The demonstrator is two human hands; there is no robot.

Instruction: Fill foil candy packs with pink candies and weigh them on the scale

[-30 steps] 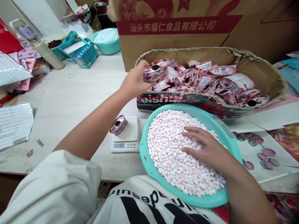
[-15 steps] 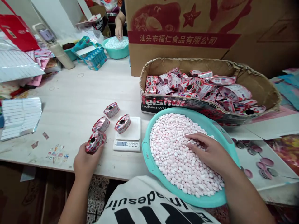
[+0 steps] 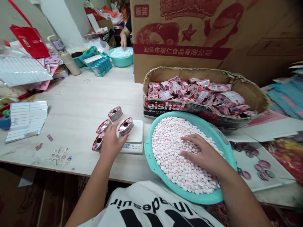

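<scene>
Left of centre, the left hand (image 3: pixel 110 141), fingers parted beside a packet (image 3: pixel 126 126), partly hides the scale (image 3: pixel 137 133); lower right, the spread-fingered right hand (image 3: pixel 202 154) covers candies (image 3: pixel 167 148)

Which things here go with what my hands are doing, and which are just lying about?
Seemingly in use:
scale, with a packet on it at the left hand
three packets beside the scale
turquoise basin of candies, under the right hand
cut-down carton of packets

Seemingly just lying about:
beige bottle
red bag
lined white sheets
teal boxes
</scene>
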